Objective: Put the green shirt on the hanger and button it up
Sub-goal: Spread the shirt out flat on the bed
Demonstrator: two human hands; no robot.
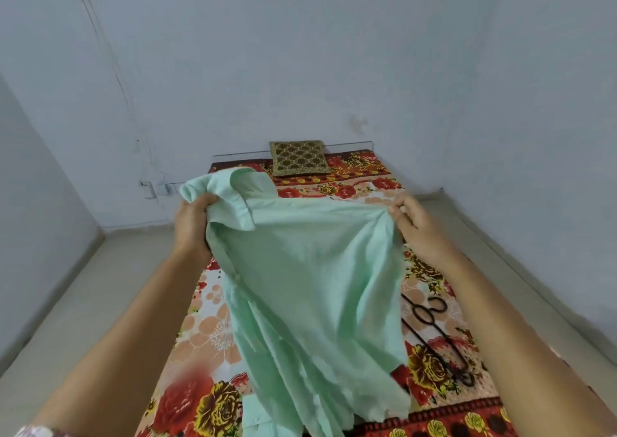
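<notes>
A pale green shirt (307,279) hangs in the air above the bed, spread between both hands. My left hand (193,226) grips it by the collar at the upper left. My right hand (417,226) pinches the cloth at the upper right, near a shoulder. The shirt's lower part drapes down toward the near end of the bed. A dark metal hanger (434,333) lies flat on the bedsheet at the right, partly hidden by the shirt and my right forearm.
The bed (207,333) has a red and yellow floral sheet. A gold patterned cushion (298,157) leans at its far end against the pale blue wall. Bare beige floor runs along both sides of the bed.
</notes>
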